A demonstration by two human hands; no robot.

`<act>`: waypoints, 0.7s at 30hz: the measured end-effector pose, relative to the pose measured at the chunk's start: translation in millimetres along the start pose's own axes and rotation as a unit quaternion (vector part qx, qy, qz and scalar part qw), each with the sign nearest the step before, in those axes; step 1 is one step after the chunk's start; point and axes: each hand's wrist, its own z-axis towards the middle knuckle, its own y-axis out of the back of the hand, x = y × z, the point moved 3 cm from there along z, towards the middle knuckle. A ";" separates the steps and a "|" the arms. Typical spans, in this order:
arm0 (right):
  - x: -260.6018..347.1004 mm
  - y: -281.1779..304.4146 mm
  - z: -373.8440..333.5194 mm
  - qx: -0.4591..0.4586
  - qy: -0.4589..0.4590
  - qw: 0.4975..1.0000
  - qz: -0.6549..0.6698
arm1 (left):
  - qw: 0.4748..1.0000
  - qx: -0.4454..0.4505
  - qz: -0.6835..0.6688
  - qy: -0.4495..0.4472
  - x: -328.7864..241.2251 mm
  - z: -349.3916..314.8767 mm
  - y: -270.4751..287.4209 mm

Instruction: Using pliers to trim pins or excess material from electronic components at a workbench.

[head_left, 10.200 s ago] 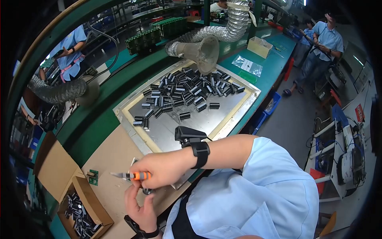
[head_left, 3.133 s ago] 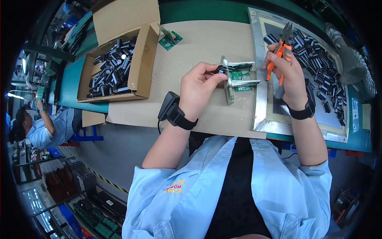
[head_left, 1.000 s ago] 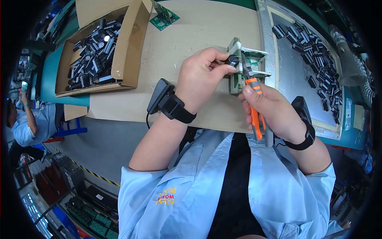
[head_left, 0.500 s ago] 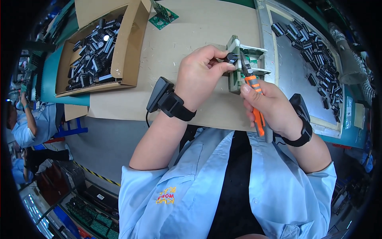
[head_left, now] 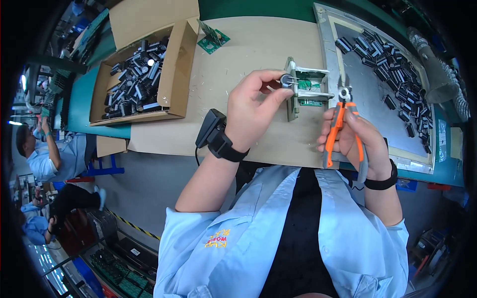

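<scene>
Between the thumb and fingers of my left hand (head_left: 258,102) is a black cylindrical capacitor (head_left: 285,80), its thin wire leads pointing right. The leads lie close by the upright edge of a small fixture (head_left: 292,102) with pale crossbars and green pieces; whether they touch it I cannot tell. To the right of the fixture, my right hand (head_left: 360,136) is wrapped round the orange and grey handles of a pair of cutting pliers (head_left: 343,107). Their jaws point away from me, slightly apart, with nothing seen between them.
At the left, a cardboard box (head_left: 178,74) holds many capacitors. More capacitors (head_left: 392,74) lie in a metal-framed tray (head_left: 357,94) at the right. A green circuit board (head_left: 213,43) stands at the back, and wire clippings are scattered over the brown table covering (head_left: 223,64). Other people sit far left.
The cutting pliers have come away from the capacitor's leads at the fixture, moving right, and their handles have spread. My left hand still holds the capacitor beside the fixture.
</scene>
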 end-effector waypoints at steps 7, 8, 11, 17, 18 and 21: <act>4.1 12.0 -16.4 0.009 0.109 0.994 0.000 | 0.992 -0.085 0.006 -0.093 -24.8 -7.9 2.6; 1.9 13.5 -18.6 0.010 0.130 0.992 -0.001 | 0.988 -0.113 -0.008 -0.101 -28.3 -9.8 3.9; -6.1 16.7 -18.5 0.000 0.161 0.987 -0.014 | 0.976 -0.137 0.069 -0.153 -34.5 -14.1 10.6; -18.1 20.6 -23.0 0.021 0.239 0.970 -0.038 | 0.955 -0.155 0.184 -0.175 -51.3 -17.9 34.5; -18.3 22.7 -24.1 0.015 0.247 0.968 -0.030 | 0.950 -0.168 0.190 -0.181 -54.1 -17.8 38.2; -18.7 24.7 -24.5 0.005 0.263 0.965 -0.015 | 0.940 -0.194 0.202 -0.196 -55.6 -16.2 52.1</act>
